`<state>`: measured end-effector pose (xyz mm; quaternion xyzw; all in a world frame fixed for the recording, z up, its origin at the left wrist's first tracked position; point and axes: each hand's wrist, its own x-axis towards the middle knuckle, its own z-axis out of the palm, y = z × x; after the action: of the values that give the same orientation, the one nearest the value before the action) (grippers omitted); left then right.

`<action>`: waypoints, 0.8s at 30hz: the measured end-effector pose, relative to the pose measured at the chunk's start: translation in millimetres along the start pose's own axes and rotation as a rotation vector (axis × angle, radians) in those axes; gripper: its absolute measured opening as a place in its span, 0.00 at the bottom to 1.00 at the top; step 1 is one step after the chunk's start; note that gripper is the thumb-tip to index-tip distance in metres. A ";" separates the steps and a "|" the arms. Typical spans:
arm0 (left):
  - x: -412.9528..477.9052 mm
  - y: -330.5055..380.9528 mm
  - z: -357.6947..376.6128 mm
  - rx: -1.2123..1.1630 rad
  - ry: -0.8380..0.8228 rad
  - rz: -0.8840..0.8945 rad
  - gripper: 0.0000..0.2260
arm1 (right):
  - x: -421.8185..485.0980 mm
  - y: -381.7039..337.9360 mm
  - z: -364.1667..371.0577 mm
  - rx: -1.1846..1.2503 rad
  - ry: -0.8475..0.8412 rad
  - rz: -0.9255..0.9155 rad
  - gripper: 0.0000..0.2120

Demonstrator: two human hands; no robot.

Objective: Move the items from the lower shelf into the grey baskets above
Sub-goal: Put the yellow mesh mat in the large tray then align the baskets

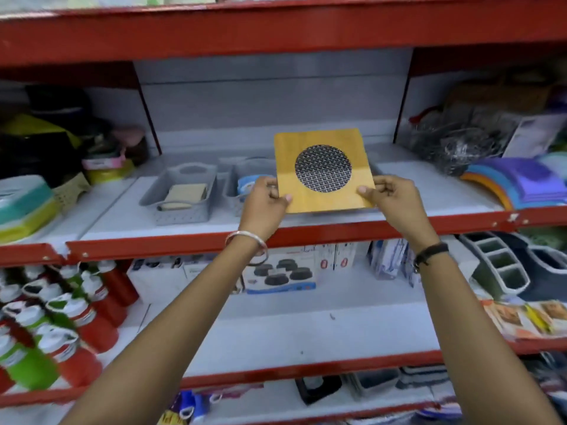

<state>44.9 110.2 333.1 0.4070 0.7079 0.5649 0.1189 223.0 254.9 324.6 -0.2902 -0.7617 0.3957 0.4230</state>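
The red metal shelf rack [276,237] with pale grey boards fills the view. On its middle board stand two grey plastic baskets: the left grey basket [181,194] holds beige flat pieces, and the second grey basket [242,185] is just to its right, partly hidden. In front of this second basket, above the red front edge of the board, is the square yellow wooden board with a round dark mesh centre [323,170], tilted. The left hand [267,204] pinches its lower left corner and the right hand [389,197] pinches its lower right corner.
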 end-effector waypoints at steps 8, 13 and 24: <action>92.5 11.7 66.6 0.372 -0.034 0.018 0.11 | 99.8 46.9 -20.5 -0.341 0.049 0.058 0.15; 117.2 0.8 78.8 0.673 -0.184 0.056 0.11 | 123.5 56.1 -19.3 -0.594 -0.121 0.087 0.20; 132.3 7.2 103.1 1.113 -0.632 0.063 0.19 | 144.7 62.9 1.5 -0.875 -0.688 -0.070 0.22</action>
<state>28.1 277.0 343.8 0.5753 0.8138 -0.0311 0.0762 159.9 399.4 330.8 -0.2674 -0.9584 0.1001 0.0027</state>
